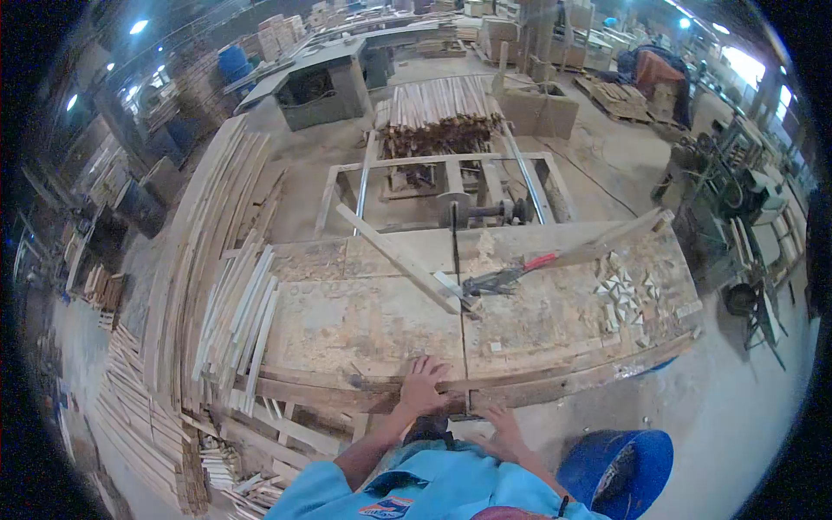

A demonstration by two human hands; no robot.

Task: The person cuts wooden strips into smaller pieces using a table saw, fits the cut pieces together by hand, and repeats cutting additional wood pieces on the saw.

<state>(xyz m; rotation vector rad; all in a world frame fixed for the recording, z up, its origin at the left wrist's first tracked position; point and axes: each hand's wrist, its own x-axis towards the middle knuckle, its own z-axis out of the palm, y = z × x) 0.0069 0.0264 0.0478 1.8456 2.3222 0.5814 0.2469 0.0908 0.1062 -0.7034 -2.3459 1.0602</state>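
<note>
My left hand point(422, 386) rests on the front edge of a worn wooden worktable point(364, 321), its fingers spread and nothing in them. Lower and to the right, my right hand point(504, 429) is close to my body just below the table edge, with its fingers stretched out and no object visible in it. A dark slot runs through the tabletop ahead of my hands. Beside it lies a dark metal tool with a red handle point(539, 261), its exact kind unclear. A wooden strip point(397, 258) lies slanted across the table just left of the slot.
Small cut wood pieces point(620, 295) lie at the table's right. Long wood strips point(247, 303) are stacked at the left. A blue bin point(654, 468) stands on the floor at lower right. Beyond the table, a metal-railed frame point(529, 178) stands before a stick pile point(442, 102).
</note>
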